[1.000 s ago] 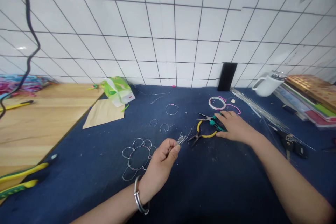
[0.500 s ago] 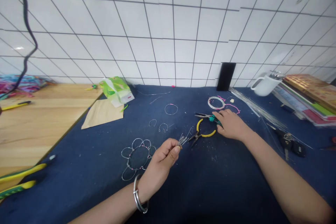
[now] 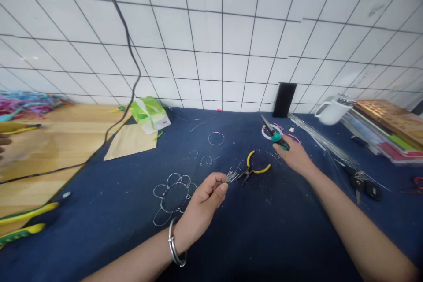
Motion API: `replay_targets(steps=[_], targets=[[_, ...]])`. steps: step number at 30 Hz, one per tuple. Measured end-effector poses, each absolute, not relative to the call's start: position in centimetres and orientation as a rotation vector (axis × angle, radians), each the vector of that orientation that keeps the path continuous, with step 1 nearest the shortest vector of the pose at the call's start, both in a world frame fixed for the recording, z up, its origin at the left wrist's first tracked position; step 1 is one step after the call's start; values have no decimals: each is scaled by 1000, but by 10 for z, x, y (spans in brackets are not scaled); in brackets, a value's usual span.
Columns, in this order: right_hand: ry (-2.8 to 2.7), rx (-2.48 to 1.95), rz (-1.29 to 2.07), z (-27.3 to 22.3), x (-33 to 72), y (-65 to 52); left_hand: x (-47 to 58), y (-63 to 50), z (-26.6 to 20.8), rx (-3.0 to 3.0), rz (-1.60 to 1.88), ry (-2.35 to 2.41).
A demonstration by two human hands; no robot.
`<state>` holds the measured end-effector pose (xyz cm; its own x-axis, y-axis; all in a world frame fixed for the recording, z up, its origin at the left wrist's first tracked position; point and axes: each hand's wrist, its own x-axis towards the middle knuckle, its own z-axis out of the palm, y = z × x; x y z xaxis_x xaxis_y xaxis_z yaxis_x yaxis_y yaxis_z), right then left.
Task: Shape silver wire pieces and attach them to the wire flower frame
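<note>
My left hand point(image 3: 209, 194) pinches a bundle of short wire pieces point(image 3: 232, 175) between thumb and fingers, their tips fanning out to the right. Wrapped around green-handled long-nose pliers point(image 3: 276, 137) is my right hand point(image 3: 293, 153); the jaws point up and away, off the cloth. Between the hands lie small yellow-handled pliers point(image 3: 251, 170) with handles spread. A flower-shaped wire frame point(image 3: 161, 205) with looped petals rests left of my left hand, which covers part of it. Beyond it are bent wire pieces point(image 3: 206, 158) and a wire ring point(image 3: 216, 138).
Long straight wires point(image 3: 325, 145), keys point(image 3: 358, 183), a white mug point(image 3: 333, 110) and stacked books point(image 3: 386, 128) are at right. A black phone-like slab point(image 3: 284, 99) leans on the wall. Yellow-green handles point(image 3: 29, 213) and a dark cable point(image 3: 132, 59) are left. Another person's hand point(image 3: 4, 143) shows at the left edge.
My right hand has lifted the green-handled pliers from the cloth and turned their jaws upward. The cable has swung right, and another person's hand has appeared at left. My left hand stays put.
</note>
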<state>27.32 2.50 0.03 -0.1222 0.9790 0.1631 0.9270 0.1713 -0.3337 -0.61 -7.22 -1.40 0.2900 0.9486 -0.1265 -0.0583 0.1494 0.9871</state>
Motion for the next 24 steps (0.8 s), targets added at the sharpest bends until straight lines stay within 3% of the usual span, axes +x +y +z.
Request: replay_targets(steps=[2,4,6,10,13,20,24], targets=[[-2098,-1683,460,9,262,11,-7,-72,-15,1150,933,998],[-1828,-1257,1277,14,246,-5,-7,-71,-16,1128,931,999],[-1560,-927,1781,14,228,-21,-8,-70,-17,1125,932,1005],[-1369,-718,2249,6,203,-36,-10,-66,-17,1136,972,1007],[-1393,-795,2245,2,199,-37,-13,-63,-17,1115,1025,1009],[-1802,-1135,1776,11,200,-36,-16,-62,-18,1119,1064,1033],[-1871,-1161,1708,10,199,-36,-16,-60,-20,1151,1028,1073]])
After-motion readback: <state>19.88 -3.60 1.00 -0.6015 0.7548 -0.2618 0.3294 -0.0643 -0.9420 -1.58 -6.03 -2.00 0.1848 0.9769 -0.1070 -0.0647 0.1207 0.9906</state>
